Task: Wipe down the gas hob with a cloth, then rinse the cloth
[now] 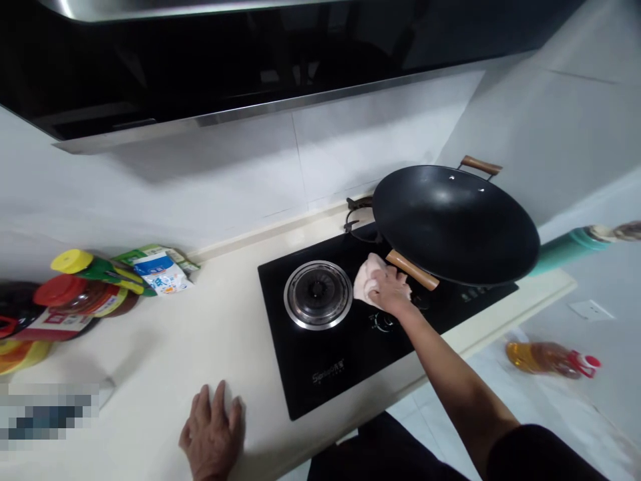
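My right hand [391, 288] presses a pale pinkish cloth [368, 270] onto the black glass gas stove [320, 354], between the left burner [318, 295] and the wok. Its fingers are bent over the cloth. The black wok [451, 220] sits over the right side of the stove, its near wooden handle [413, 270] just beyond my fingers. A pot stand [358, 220] shows behind the wok's left edge. My left hand [213, 427] rests on the cream countertop [215, 334], fingers spread, holding nothing.
Bottles and jars, including a red-lidded jar [85, 295] and a yellow-capped green bottle [100, 270], stand at the left beside a white-and-blue packet [161, 272]. A dark range hood [280, 60] hangs above. An oil bottle [551, 359] stands on the floor at right.
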A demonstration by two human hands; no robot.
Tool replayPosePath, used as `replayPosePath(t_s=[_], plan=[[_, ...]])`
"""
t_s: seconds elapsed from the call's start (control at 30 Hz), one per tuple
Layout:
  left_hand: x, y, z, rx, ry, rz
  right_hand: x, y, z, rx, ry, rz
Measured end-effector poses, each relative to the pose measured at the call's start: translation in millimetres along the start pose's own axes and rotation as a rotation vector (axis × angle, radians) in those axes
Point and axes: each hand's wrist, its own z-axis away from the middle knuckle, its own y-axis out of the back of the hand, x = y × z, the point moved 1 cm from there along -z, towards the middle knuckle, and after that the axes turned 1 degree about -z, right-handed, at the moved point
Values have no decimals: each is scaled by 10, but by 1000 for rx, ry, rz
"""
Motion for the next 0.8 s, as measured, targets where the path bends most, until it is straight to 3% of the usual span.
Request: replayPosePath(t_s=[0.2,0.5,0.67,0.8], plan=[[35,28,8,11,-11,2,-544,-111,543,-78,234,-158],[30,44,10,-3,-32,22,-781,-741,1512,47,308,-217],[13,34,12,11,-51,38,-641,-980,1903,156,449,-287],[-26,-5,12,13,-59,60,-221,-1000,1970,198,381,-292]])
